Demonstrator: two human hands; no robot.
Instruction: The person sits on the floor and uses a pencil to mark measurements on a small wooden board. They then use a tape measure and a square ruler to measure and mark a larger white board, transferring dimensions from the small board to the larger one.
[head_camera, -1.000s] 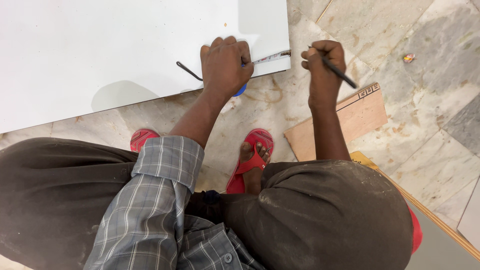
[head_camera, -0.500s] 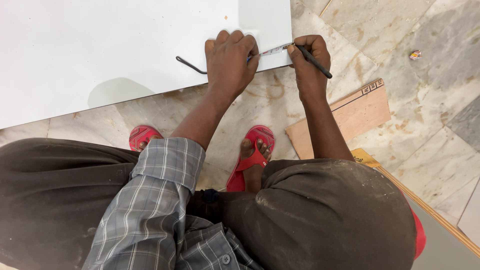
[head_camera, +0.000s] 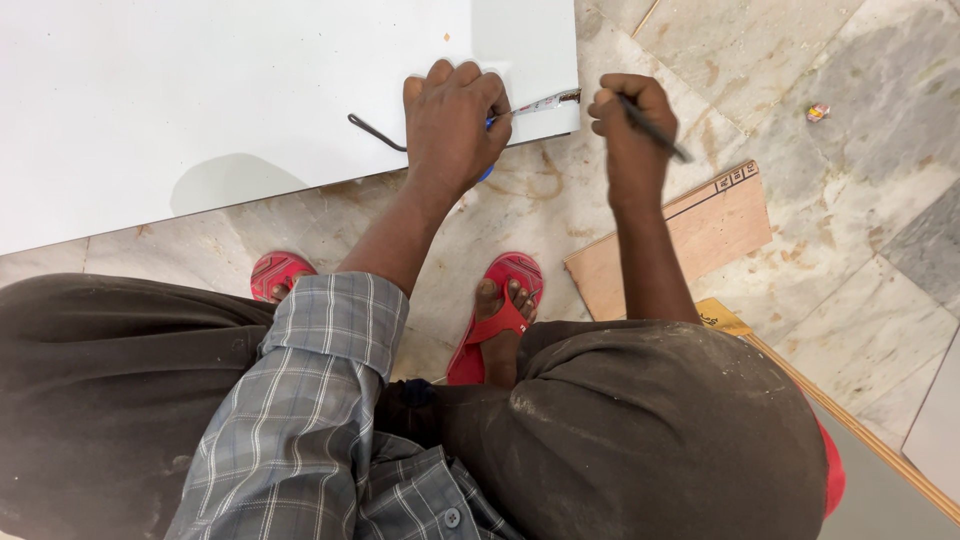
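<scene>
Left grip: the left hand (head_camera: 455, 120) lies palm down on the white board (head_camera: 200, 90), fingers curled and pressed over a blue tape measure case (head_camera: 487, 172), of which only a sliver shows under the heel of the hand and by the forefinger.

Right grip: the right hand (head_camera: 630, 125) is closed in a pinch round a dark pencil (head_camera: 655, 130), whose free end slants away to the right and toward the person, off the board.

Tape blade: the tape blade (head_camera: 545, 102) runs out of the left grip to the right, its end at the board's right edge, just left of the right grip.

Long axis: the blade lies nearly along the board's near edge, tilted slightly up to the right; the pencil crosses that line at a slant.

Nearer hand: the right grip is the nearer to the blade's end, close beside it; whether the pencil tip touches the board cannot be told, since the fist hides it.

Cord: a dark wrist strap (head_camera: 375, 132) trails left of the left grip, flat on the board.

Board: it rests on the marble floor (head_camera: 850, 200), beyond both grips and reaching far to the left.

Behind the right grip: a piece of plywood (head_camera: 680, 245) lies on the floor beside the forearm, toward the person.

Feet: red sandals (head_camera: 495, 315) stand below the left grip.
</scene>
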